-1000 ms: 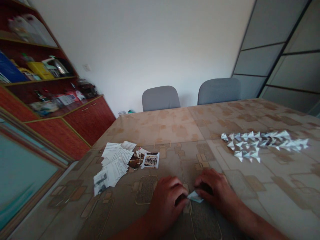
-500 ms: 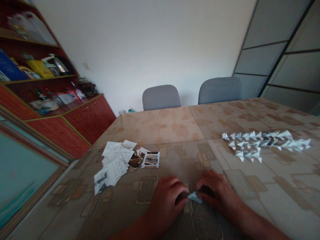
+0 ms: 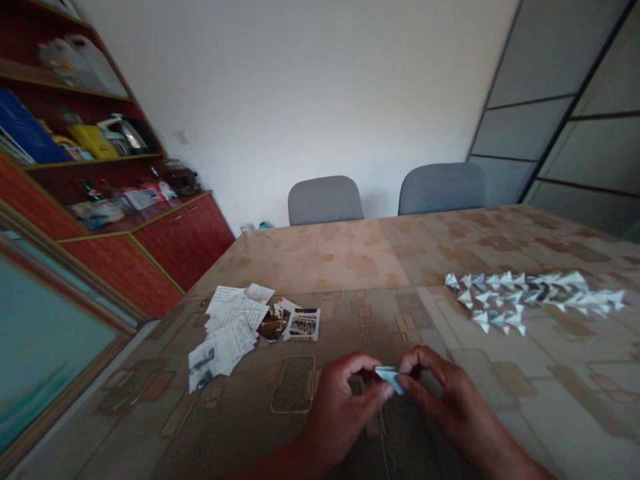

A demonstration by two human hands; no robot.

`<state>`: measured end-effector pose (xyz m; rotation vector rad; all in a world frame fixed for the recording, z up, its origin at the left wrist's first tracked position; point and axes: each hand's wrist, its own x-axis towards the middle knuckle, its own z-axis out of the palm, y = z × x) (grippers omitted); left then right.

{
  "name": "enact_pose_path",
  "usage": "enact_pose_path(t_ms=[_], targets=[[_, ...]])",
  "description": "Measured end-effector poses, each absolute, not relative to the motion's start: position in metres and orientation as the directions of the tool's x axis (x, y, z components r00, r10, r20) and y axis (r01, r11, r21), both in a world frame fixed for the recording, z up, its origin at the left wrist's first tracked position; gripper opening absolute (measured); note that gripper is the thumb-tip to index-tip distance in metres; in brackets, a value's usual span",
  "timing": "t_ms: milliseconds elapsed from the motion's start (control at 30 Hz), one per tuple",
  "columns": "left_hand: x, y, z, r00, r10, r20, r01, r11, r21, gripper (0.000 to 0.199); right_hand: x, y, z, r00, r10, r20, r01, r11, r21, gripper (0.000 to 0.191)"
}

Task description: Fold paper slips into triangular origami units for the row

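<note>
Here the small folded paper (image 3: 388, 377) is sitting between the two hands, over the near part of the patterned table (image 3: 350, 260). The left hand (image 3: 341, 403) is pinching one end, thumb and forefinger closed on it; the right hand (image 3: 447, 393) is nipping the other end likewise. Leftward, paper slips (image 3: 231, 340) are overlapping; rightward, pointed paper pieces (image 3: 500, 321) are forming rows; beyond, two grey chairs (image 3: 326, 200) are showing.

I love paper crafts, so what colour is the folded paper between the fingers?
The folded paper looks pale bluish white, clearest in the head view.
</note>
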<state>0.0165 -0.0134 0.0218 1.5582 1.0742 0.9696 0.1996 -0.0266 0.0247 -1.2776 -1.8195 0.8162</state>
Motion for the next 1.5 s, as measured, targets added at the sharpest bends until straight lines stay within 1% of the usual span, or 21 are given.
enact_pose_path(t_ms=[200,333,433,467,533,633,700,800,867,967,1033,1133,1233,1367,1500], targets=[[0.016,-0.013,0.014,0.298,0.952,0.071,0.034,-0.085,0.996,0.013,0.198,-0.028,0.024,-0.21,0.955,0.211,0.386,0.28,-0.879,0.013],[0.015,-0.013,0.008,0.278,0.961,-0.004,-0.005,0.006,1.0,0.015,0.195,-0.029,0.019,-0.195,0.963,0.186,0.36,0.247,-0.9,0.009],[0.014,-0.012,0.008,0.259,0.965,-0.052,-0.039,0.064,0.997,0.02,0.195,-0.027,0.016,-0.177,0.969,0.174,0.306,0.222,-0.926,0.006],[0.013,-0.012,0.009,0.251,0.966,-0.064,-0.048,0.079,0.996,0.021,0.196,-0.026,0.016,-0.176,0.971,0.159,0.283,0.205,-0.937,0.006],[0.012,-0.01,0.012,0.229,0.97,-0.085,-0.059,0.101,0.993,0.023,0.198,-0.024,0.017,-0.171,0.979,0.114,0.244,0.154,-0.957,0.013],[0.011,-0.009,0.014,0.207,0.974,-0.091,-0.074,0.108,0.991,0.025,0.199,-0.024,0.021,-0.186,0.982,0.046,0.265,0.095,-0.959,0.028],[0.012,-0.01,0.013,0.202,0.977,-0.069,-0.096,0.089,0.991,0.024,0.198,-0.025,0.022,-0.218,0.976,0.018,0.294,0.083,-0.952,0.033],[0.016,-0.012,0.006,0.225,0.974,-0.026,-0.159,0.063,0.985,0.021,0.193,-0.027,0.02,-0.218,0.976,0.009,0.282,0.072,-0.957,0.034],[0.018,-0.014,0.002,0.256,0.967,-0.008,-0.192,0.059,0.98,0.023,0.191,-0.028,0.018,-0.215,0.976,0.022,0.242,0.075,-0.967,0.034],[0.019,-0.015,0.001,0.256,0.966,-0.025,-0.192,0.077,0.978,0.021,0.189,-0.029,0.018,-0.251,0.967,0.032,0.204,0.086,-0.975,0.036],[0.019,-0.013,0.003,0.259,0.965,-0.044,-0.218,0.102,0.971,0.021,0.189,-0.03,0.019,-0.269,0.963,0.031,0.237,0.097,-0.967,0.038],[0.017,-0.01,0.006,0.26,0.964,-0.061,-0.257,0.13,0.957,0.024,0.191,-0.031,0.02,-0.279,0.96,0.03,0.337,0.127,-0.933,0.039],[0.015,-0.008,0.008,0.268,0.962,-0.049,-0.227,0.113,0.967,0.026,0.195,-0.029,0.02,-0.286,0.957,0.053,0.386,0.166,-0.908,0.036],[0.015,-0.013,0.007,0.252,0.967,-0.044,-0.064,0.063,0.996,0.022,0.2,-0.024,0.021,-0.246,0.961,0.126,0.292,0.197,-0.936,0.034],[0.018,-0.02,0.004,0.285,0.955,-0.088,0.029,0.083,0.996,0.018,0.2,-0.022,0.023,-0.168,0.978,0.127,0.232,0.165,-0.959,0.034]])
